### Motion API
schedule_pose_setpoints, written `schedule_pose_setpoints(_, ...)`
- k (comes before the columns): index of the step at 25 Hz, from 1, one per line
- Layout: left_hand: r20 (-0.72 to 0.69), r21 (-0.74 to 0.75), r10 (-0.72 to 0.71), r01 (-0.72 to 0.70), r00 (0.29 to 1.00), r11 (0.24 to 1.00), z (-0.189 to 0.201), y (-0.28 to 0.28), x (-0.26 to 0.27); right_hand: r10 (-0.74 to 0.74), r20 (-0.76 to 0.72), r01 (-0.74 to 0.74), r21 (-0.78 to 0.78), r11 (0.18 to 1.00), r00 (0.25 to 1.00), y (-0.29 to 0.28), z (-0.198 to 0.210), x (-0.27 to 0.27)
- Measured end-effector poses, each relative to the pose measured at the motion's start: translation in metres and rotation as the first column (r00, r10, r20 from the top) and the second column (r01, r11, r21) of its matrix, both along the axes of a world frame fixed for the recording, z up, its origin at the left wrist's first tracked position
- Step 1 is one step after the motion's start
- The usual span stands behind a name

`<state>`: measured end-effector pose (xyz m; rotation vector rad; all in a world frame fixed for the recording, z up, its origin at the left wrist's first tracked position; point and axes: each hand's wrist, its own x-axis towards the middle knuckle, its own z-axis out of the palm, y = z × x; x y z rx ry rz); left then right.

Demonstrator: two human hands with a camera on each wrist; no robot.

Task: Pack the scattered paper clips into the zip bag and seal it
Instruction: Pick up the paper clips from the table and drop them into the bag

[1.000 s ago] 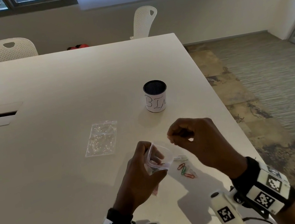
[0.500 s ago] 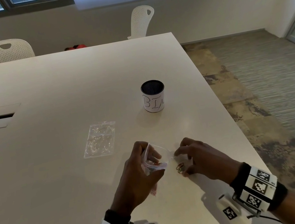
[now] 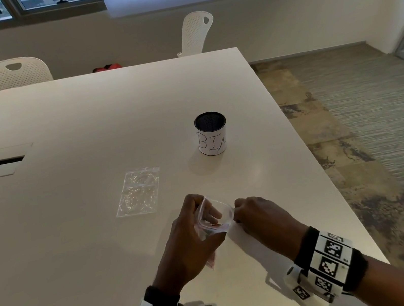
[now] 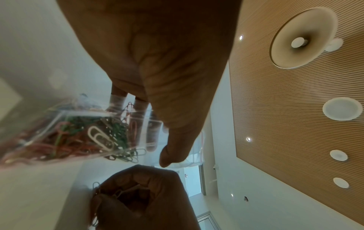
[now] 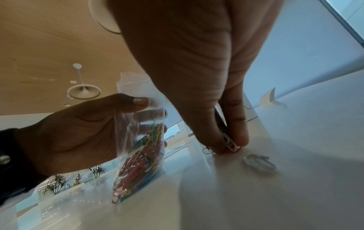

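Observation:
My left hand grips a clear zip bag upright on the white table, thumb and fingers holding its mouth open. The zip bag holds several coloured paper clips. Just to its right my right hand is down on the table, its thumb and fingers pinching a small bunch of paper clips against the surface. Another white paper clip lies loose on the table beside those fingers. In the head view my right hand hides the clips under it.
A second clear bag lies flat to the left of my hands. A white cup with a dark inside, marked BIN, stands behind them. The table's right edge runs close to my right hand. Two white chairs stand beyond the far edge.
My right hand came down from above the bag's mouth to the table on the bag's right and closed its fingers on clips there. The left hand kept the bag in place.

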<state>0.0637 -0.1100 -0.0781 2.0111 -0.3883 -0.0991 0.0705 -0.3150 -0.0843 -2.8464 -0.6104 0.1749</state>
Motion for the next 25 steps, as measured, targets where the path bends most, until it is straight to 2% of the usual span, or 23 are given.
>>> schedule_pose_setpoints(4,-0.005,-0.002,0.008,-0.008,1.0,1.0,0.002,0.0,-0.001,-0.011,-0.024,0.012,0.048,0.999,1.0,-0.008,0.001,0.007)
schedule_pose_setpoints(8,-0.009,-0.018,0.015,-0.015,1.0,1.0,0.003,0.001,-0.002,-0.105,-0.08,0.124,0.291,0.949,0.991,-0.028,0.015,0.014)
schedule_pose_setpoints(11,-0.016,-0.017,0.008,-0.008,1.0,1.0,0.002,0.001,-0.002,-0.199,-0.131,0.239,0.55,0.8,0.971,-0.037,0.042,0.01)
schedule_pose_setpoints(13,-0.011,-0.006,0.0,0.0,1.0,1.0,0.002,0.0,-0.001,-0.176,-0.191,0.26,0.688,0.678,0.966,-0.033,0.064,0.002)
schedule_pose_setpoints(14,-0.013,-0.001,-0.001,0.001,1.0,1.0,0.002,-0.001,0.0,-0.149,-0.189,0.24,0.719,0.653,0.971,-0.028,0.073,-0.001)
schedule_pose_setpoints(16,-0.017,0.005,-0.004,0.004,1.0,1.0,0.002,-0.002,0.0,-0.106,-0.13,0.168,0.723,0.67,0.986,-0.014,0.081,-0.006)
schedule_pose_setpoints(19,-0.026,0.015,-0.007,0.007,1.0,1.0,0.004,-0.003,-0.001,-0.065,-0.022,0.063,0.649,0.758,0.998,0.004,0.075,-0.006)
schedule_pose_setpoints(25,-0.041,0.001,0.018,-0.018,0.999,1.0,0.006,-0.002,-0.003,-0.02,0.018,0.005,0.614,0.789,1.0,0.01,0.076,-0.005)
